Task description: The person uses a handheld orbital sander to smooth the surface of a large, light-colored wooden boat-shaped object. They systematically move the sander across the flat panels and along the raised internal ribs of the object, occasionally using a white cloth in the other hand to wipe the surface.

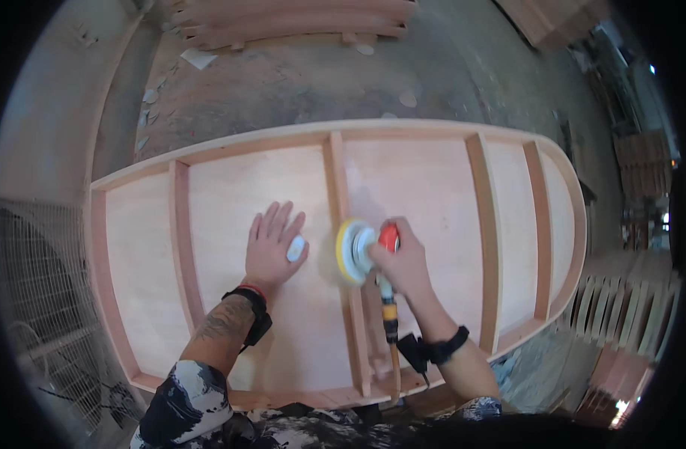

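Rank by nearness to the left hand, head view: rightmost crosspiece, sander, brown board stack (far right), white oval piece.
From the left hand:
1. White oval piece: at the thumb side.
2. Sander: in the right hand.
3. Rightmost crosspiece: farther right, near the rounded end of the frame.
4. Brown board stack: far right, beyond the frame.

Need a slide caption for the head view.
Right hand holds a yellow-rimmed sander at a crosspiece of a wooden frame; left hand and white piece over the panel.
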`<state>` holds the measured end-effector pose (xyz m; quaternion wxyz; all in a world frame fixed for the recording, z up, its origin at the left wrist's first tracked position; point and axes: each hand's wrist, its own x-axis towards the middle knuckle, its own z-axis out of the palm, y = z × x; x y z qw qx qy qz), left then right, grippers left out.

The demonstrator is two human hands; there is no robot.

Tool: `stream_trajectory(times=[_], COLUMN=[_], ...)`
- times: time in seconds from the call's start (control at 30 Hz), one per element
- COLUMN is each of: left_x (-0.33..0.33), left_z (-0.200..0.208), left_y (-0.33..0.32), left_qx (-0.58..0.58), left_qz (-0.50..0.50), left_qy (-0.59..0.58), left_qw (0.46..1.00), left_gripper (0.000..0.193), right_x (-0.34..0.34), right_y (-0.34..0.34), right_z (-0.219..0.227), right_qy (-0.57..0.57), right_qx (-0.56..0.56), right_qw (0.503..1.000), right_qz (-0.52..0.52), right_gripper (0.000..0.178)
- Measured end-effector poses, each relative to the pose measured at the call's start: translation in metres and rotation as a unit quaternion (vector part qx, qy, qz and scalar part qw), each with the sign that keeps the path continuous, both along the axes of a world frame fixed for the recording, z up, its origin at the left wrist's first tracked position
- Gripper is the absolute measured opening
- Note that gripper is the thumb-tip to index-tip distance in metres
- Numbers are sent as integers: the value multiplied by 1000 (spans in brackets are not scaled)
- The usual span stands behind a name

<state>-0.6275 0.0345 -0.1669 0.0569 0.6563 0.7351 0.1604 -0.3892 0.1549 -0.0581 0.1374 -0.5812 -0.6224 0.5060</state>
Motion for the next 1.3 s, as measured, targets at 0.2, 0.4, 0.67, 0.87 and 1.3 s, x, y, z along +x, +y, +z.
stream_trajectory(times=[0.2, 0.4, 0.67, 0.87, 1.3], left_x=[-2, -3, -1, -1, 5], left_z=[8, 9, 3, -1, -7], left_y=[1, -2, -3, -5, -5], left_qx=[4, 1, 9, 16, 44], left_qz=[-8, -1, -6, -6, -13], left_qy=[-16, -8, -10, 12, 25], left_qw=[1000, 1000, 1000, 1000, 999], left_gripper=[60, 60, 61, 60, 57], right_x=[-79, -110, -35, 25, 122], right_y=[115, 128, 27, -84, -241], right_z=[-10, 6, 9, 15, 23], right_qy=[-16, -45, -71, -133, -175], right_qx=[117, 155, 76, 116, 123], right_qw=[993, 983, 994, 982, 977], right_qz=[26, 92, 37, 64, 17], right_gripper=[46, 51, 48, 50, 56])
